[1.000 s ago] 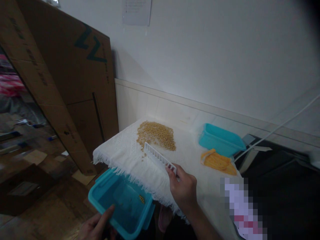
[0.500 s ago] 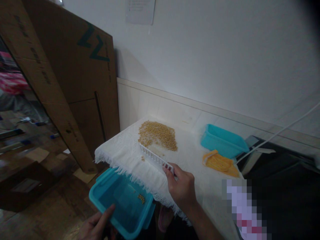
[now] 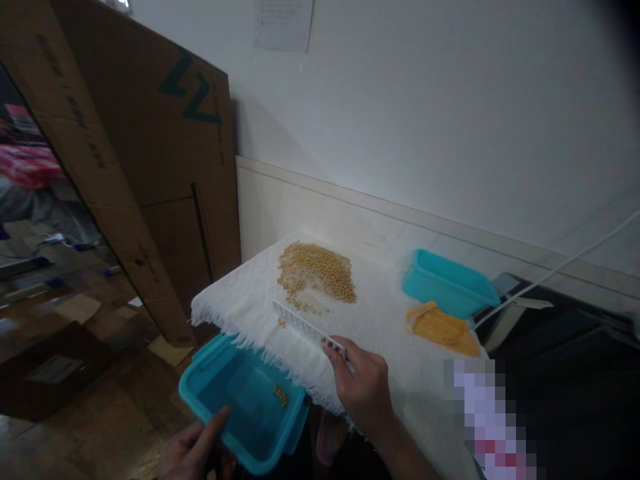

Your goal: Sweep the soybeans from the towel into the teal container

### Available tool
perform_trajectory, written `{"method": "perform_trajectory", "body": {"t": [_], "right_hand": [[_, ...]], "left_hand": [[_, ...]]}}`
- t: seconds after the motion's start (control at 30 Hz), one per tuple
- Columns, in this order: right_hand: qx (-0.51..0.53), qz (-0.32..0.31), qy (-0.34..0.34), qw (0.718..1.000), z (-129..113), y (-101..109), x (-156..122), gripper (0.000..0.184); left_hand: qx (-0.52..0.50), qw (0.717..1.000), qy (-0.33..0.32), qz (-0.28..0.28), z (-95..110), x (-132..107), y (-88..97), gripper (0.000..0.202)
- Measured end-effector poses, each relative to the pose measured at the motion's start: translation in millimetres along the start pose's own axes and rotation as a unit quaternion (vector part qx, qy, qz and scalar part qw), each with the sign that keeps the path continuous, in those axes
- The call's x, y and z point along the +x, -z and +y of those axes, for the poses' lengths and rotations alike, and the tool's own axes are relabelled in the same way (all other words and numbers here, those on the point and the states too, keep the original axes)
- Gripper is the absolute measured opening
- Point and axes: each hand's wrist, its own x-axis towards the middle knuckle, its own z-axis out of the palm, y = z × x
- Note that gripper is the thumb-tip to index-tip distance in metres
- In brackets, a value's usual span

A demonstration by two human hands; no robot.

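My right hand [image 3: 361, 381] is closed around one end of a white slotted plastic strip [image 3: 303, 325], which rests on edge on the white fringed cloth [image 3: 235, 293]. A few loose soybeans [image 3: 281, 323] lie on the near side of the strip. Beyond it spreads a larger pile of soybeans [image 3: 320, 267]. Under the table edge, my left hand [image 3: 196, 443] grips the near rim of a blue plastic bin [image 3: 235, 393], thumb over the rim and the other fingers partly hidden. A small cluster of soybeans [image 3: 280, 395] sits inside the bin.
A second turquoise bin [image 3: 445, 287] stands at the table's back right, beside a crumpled yellow cloth [image 3: 443, 327]. A tall cardboard box [image 3: 150, 147] rises at the left. A white cable [image 3: 565, 260] crosses at the right, and a wall runs behind the table.
My right hand has drawn the strip slightly toward me and the table's near edge, with the few loose beans shifting along. My left hand and the bin stay nearly in place.
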Motion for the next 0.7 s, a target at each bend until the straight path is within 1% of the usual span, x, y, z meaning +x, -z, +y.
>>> {"method": "perform_trajectory", "body": {"t": [0.17,0.37,0.5,0.7], "right_hand": [[0.026,0.012,0.024,0.999,3,-2,-7,0.019],[0.034,0.000,0.038,0.999,3,-1,-10,0.019],[0.047,-0.005,0.057,0.997,1,0,-9,0.020],[0.065,-0.028,0.048,0.996,-5,2,-14,0.021]], "left_hand": [[-0.006,1.000,0.008,0.000,4,2,0.2,0.051],[0.003,1.000,-0.024,0.006,2,6,3.0,0.052],[-0.022,0.999,-0.024,-0.003,1,8,4.7,0.051],[-0.024,0.999,-0.032,-0.003,1,11,7.2,0.051]]}}
